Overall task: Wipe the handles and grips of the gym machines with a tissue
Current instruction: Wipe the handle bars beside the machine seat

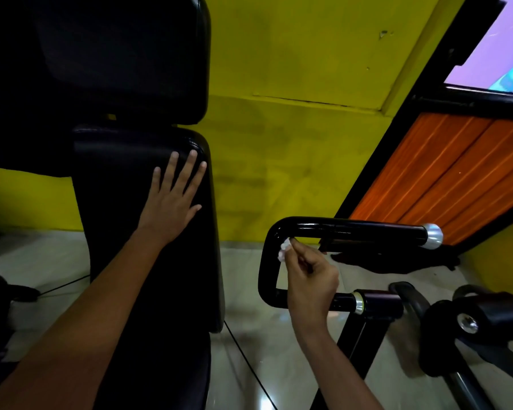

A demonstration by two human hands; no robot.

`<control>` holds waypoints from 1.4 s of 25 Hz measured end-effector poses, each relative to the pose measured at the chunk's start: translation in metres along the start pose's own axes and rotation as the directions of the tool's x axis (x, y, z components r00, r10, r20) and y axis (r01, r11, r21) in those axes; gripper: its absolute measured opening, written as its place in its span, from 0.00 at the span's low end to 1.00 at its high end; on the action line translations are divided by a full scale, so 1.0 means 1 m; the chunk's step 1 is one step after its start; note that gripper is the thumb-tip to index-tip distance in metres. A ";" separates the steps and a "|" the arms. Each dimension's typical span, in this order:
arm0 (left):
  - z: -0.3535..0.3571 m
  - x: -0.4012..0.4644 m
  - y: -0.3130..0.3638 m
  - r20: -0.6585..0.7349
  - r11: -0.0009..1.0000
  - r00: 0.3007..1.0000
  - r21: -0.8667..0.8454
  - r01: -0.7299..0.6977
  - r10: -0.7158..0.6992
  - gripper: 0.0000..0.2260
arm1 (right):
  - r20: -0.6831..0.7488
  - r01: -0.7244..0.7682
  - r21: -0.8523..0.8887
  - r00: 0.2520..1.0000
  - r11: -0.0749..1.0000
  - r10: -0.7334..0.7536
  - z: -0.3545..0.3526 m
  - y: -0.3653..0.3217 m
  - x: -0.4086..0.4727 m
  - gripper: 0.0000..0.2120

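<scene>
A black U-shaped machine handle [353, 230] with silver end caps juts out at centre right. My right hand [311, 279] pinches a small crumpled white tissue [284, 251] and holds it against the inner bend of the handle, just under the upper bar. My left hand [172, 199] lies flat with straight, spread fingers on the black padded back pad [125, 232] of the machine. The lower bar of the handle is partly hidden behind my right hand.
A second black pad [122, 54] stands above the back pad. A yellow wall [293, 128] is behind; an orange-panelled door [450, 179] is at right. Black rollers and frame tubes [462, 321] crowd the lower right. A thin cable [243, 353] crosses the pale tiled floor.
</scene>
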State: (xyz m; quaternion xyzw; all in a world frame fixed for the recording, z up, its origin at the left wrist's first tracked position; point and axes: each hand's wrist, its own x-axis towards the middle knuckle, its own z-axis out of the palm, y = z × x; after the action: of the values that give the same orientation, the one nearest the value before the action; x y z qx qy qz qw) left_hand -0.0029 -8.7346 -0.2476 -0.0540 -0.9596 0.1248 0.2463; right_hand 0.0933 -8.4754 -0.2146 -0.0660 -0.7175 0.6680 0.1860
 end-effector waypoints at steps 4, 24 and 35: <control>0.001 0.000 0.000 0.002 1.000 1.000 0.003 -0.001 0.001 0.43 | 0.068 0.079 -0.077 0.995 0.994 -0.073 -0.008 0.008 -0.011 0.04; -0.002 0.000 0.000 0.016 1.000 1.000 -0.014 -0.003 0.003 0.44 | 0.080 0.069 -0.136 0.995 0.988 -0.059 -0.014 0.025 -0.013 0.03; -0.003 0.000 0.000 0.040 1.000 0.999 -0.018 -0.006 0.007 0.43 | 0.161 -0.012 -0.178 0.986 0.984 0.041 -0.026 0.038 -0.024 0.05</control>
State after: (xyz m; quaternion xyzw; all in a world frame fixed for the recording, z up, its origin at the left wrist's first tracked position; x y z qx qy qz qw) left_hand -0.0010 -8.7337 -0.2449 -0.0569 -0.9652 0.1180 0.2263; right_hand 0.1188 -8.4554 -0.2556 -0.0365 -0.7859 0.6072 0.1107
